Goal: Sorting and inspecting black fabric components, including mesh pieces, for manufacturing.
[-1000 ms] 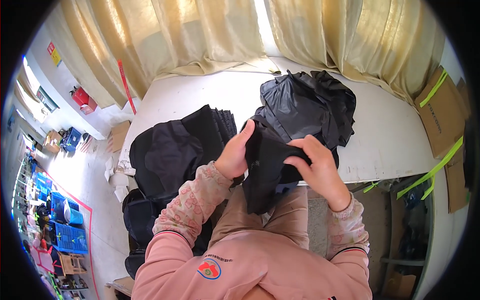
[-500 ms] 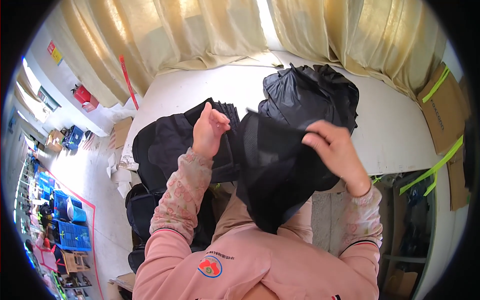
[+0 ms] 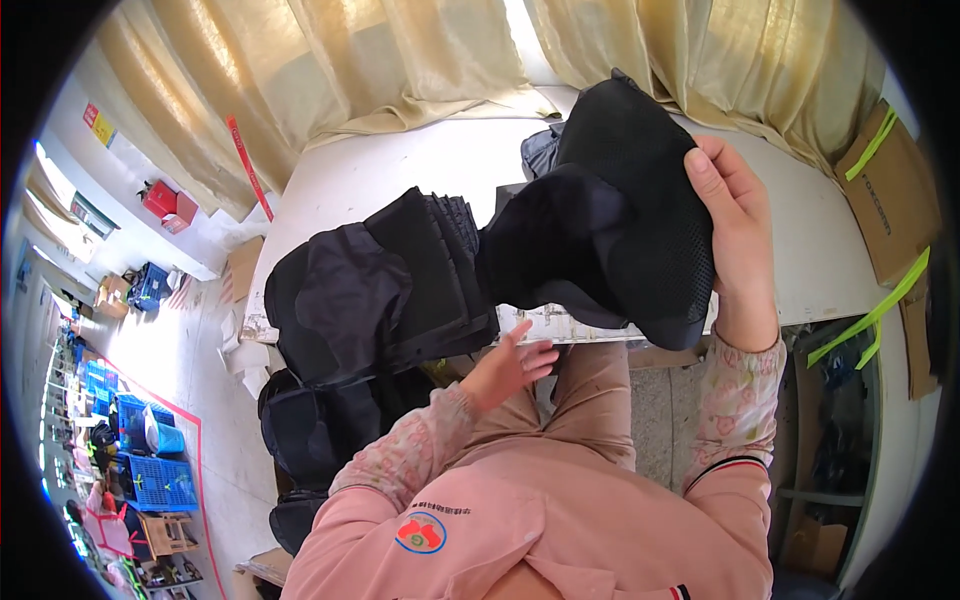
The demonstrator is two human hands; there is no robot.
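A black fabric piece with a mesh panel [image 3: 640,200] is raised over the white table [image 3: 430,155]. My right hand [image 3: 738,225] grips its right edge, thumb on the near face. My left hand [image 3: 510,370] hangs by the table's front edge, fingers apart and nothing in them, below the fabric piece. To the left lies a layered stack of black fabric pieces [image 3: 345,295]; the raised piece hangs beside it. Behind the raised piece, a bit of shiny black fabric pile [image 3: 540,150] shows; most of it is hidden.
More black pieces [image 3: 305,425] sit below the table's left front side. Beige curtains [image 3: 420,60] hang behind the table. At the right stands a cardboard sheet [image 3: 895,200] with yellow-green tape. Blue crates [image 3: 160,480] are on the floor at far left.
My right hand has lifted the mesh-panelled piece up and to the right, and it now covers most of the shiny pile. My left hand has dropped from beside the stack toward my lap.
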